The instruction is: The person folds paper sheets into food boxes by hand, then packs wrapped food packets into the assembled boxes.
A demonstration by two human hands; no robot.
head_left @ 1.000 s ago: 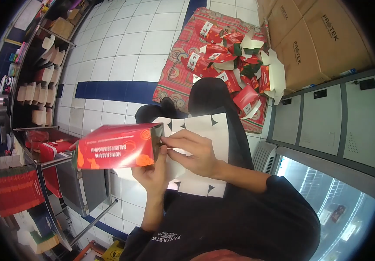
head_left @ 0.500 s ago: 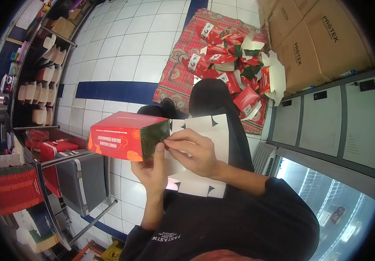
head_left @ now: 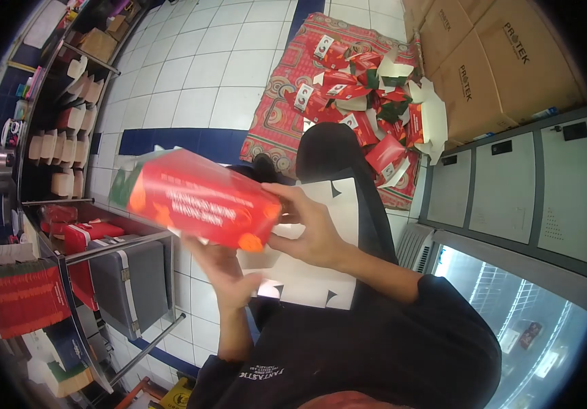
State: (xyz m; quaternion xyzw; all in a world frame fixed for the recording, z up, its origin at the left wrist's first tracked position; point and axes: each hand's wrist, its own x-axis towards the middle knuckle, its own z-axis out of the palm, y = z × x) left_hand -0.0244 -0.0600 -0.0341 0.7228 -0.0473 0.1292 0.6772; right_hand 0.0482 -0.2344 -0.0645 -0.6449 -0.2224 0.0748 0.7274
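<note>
A red box (head_left: pixel 201 201) with white print, orange patterns and a green far end is held tilted above my lap. My right hand (head_left: pixel 310 228) grips its near end between thumb and fingers. Below the box is my left hand (head_left: pixel 222 273), slightly blurred, its thumb spread away and its fingertips hidden by the box. Whether those fingers bear its weight cannot be seen. Across my lap lies a flat white sheet (head_left: pixel 320 273) with dark curved notches, partly covered by my right hand.
Several red and green boxes (head_left: pixel 385 153) lie on a patterned red mat (head_left: pixel 266 129). Brown cartons (head_left: pixel 477 75) and grey lockers (head_left: pixel 504 187) line the right. On the left are a rack (head_left: pixel 68 259), a stack of red cardboard (head_left: pixel 24 296) and a grey case (head_left: pixel 130 290).
The red box has turned and tilted, its green far end now pointing up-left. My left hand's thumb has left the box's near end, and my right hand's fingers have spread round that end.
</note>
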